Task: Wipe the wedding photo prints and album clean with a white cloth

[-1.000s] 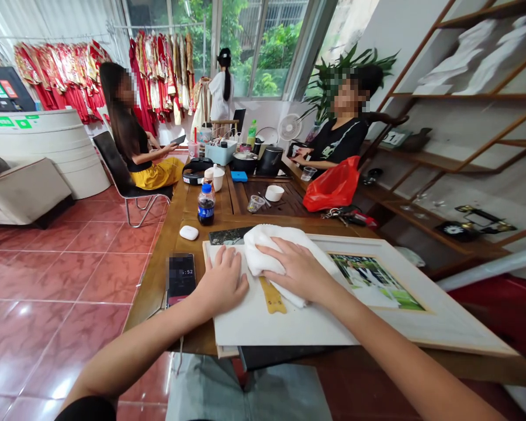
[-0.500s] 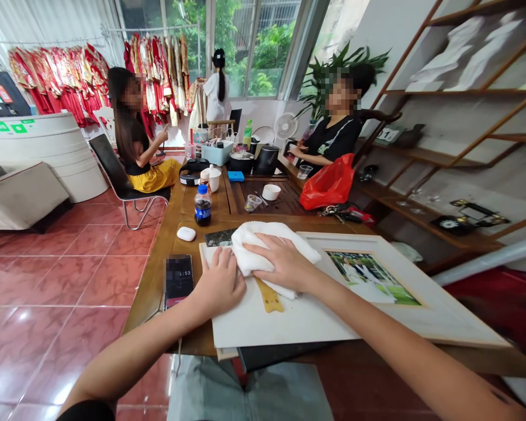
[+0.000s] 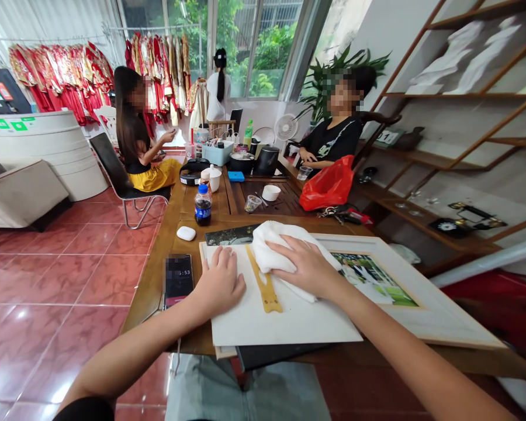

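My right hand grips a folded white towel, pressing it on a white board. Flat on the board's left part, with fingers a little apart, lies my left hand. Between the two hands is a flat yellow strip with a notched near end, its upper side partly touching the towel. To the right, a pale-framed photo with a white border lies on the table, partly covered by my right forearm. A dark speckled piece shows beyond the board's far edge.
Left of the board lie a phone and a white earbud case. A cola bottle, a white bowl, a red plastic bag and keys stand farther back. Two people sit at the table; another stands by the window.
My right hand has slid the towel to the right, uncovering more of the yellow strip. My left hand has stayed put. The seated people have shifted their hands.
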The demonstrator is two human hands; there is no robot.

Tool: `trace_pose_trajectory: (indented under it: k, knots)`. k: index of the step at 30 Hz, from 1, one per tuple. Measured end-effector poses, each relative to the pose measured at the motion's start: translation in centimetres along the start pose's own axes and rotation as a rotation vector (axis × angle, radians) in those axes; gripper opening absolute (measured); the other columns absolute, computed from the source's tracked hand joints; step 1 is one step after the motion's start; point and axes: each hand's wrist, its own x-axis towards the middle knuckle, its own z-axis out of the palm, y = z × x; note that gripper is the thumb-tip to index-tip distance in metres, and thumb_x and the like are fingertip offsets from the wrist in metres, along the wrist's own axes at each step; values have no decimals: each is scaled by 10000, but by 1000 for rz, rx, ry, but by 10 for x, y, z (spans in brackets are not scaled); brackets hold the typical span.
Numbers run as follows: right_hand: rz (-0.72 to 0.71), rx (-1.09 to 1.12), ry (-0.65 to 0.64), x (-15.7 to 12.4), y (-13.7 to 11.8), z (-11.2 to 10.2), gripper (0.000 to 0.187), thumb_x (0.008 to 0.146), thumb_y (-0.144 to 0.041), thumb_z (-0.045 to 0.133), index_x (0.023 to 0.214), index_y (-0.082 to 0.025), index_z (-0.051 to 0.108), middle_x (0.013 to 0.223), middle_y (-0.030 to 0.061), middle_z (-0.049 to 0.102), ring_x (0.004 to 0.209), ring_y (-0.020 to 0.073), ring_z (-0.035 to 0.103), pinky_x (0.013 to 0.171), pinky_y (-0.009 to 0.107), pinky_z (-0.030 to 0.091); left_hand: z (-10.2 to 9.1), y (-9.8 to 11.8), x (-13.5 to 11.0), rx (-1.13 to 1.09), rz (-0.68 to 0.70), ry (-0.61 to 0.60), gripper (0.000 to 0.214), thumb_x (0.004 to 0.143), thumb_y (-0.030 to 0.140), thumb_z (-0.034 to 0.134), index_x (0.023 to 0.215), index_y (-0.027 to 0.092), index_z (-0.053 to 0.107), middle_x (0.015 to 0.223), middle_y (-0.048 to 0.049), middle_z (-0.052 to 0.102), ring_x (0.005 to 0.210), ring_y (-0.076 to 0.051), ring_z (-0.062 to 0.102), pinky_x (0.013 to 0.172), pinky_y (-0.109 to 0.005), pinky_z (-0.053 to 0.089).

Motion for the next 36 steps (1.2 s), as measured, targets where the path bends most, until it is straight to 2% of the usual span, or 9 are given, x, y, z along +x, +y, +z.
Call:
trace_pose_trajectory:
  k: [5, 9, 13, 16, 20, 24, 30, 33, 36]
  knots:
    - [-43, -10, 25, -31, -6, 3, 601, 877, -532, 600, 1415, -264, 579, 1451, 189, 526, 1341, 383, 473, 1060, 600, 377, 0, 1, 0, -10, -11, 0, 463, 999, 304, 385, 1411, 92, 399, 1549, -223, 354, 1488, -368, 241, 1088, -612, 401]
    - [-118, -42, 107, -73, -13, 6, 603, 863, -518, 611, 1417, -284, 574, 1443, 185, 533, 1316, 394, 489, 1040, 622, 379, 1, 1, 0, -14, -12, 11, 460, 993, 307, 391, 1407, 108, 396, 1548, -216, 351, 1491, -365, 237, 1097, -602, 389]
    - [-188, -73, 191, -112, -20, 7, 636, 822, -471, 645, 1414, -250, 574, 1450, 208, 512, 1296, 416, 497, 1023, 624, 382, -1, 1, 0, -22, -8, 6, 446, 993, 308, 390, 1400, 124, 402, 1549, -213, 350, 1492, -364, 238, 1083, -598, 403]
    - [-201, -81, 200, -124, -20, 8, 634, 809, -453, 642, 1408, -254, 575, 1459, 203, 504, 1298, 412, 496, 1020, 619, 387, -2, 1, 0, -24, -1, 3, 444, 995, 306, 389, 1399, 119, 402, 1549, -212, 349, 1494, -363, 234, 1085, -598, 402]
    - [-143, -71, 134, -112, -13, 7, 632, 832, -497, 626, 1429, -299, 560, 1467, 173, 514, 1303, 403, 495, 1009, 606, 410, -3, 0, 0, -16, -2, -11, 442, 1000, 307, 392, 1395, 109, 406, 1554, -214, 345, 1491, -363, 235, 1085, -595, 405]
    - [-45, -56, 55, -73, -1, 7, 608, 869, -546, 590, 1431, -316, 560, 1473, 155, 515, 1314, 391, 490, 1017, 584, 422, -2, 0, 1, -22, 1, -12, 435, 998, 313, 402, 1386, 116, 415, 1550, -214, 353, 1489, -364, 238, 1081, -599, 406]
    - [24, -45, 52, -17, 8, 6, 592, 913, -562, 528, 1437, -287, 554, 1436, 164, 533, 1299, 378, 496, 999, 557, 436, -1, -2, 1, -35, 10, 7, 433, 996, 316, 402, 1382, 120, 417, 1535, -216, 366, 1484, -368, 242, 1078, -607, 406]
    - [25, -45, 66, -11, 7, 6, 592, 922, -570, 506, 1444, -294, 544, 1428, 159, 538, 1277, 378, 503, 989, 560, 433, -1, 0, 0, -43, 1, 11, 430, 993, 317, 408, 1382, 133, 417, 1530, -214, 369, 1481, -370, 248, 1072, -611, 409]
    - [18, -43, 76, -22, 4, 7, 590, 922, -563, 504, 1436, -276, 553, 1434, 166, 526, 1282, 379, 498, 1002, 559, 422, -2, 1, 0, -39, -5, 14, 431, 992, 319, 412, 1382, 135, 418, 1534, -206, 369, 1483, -364, 248, 1077, -595, 411]
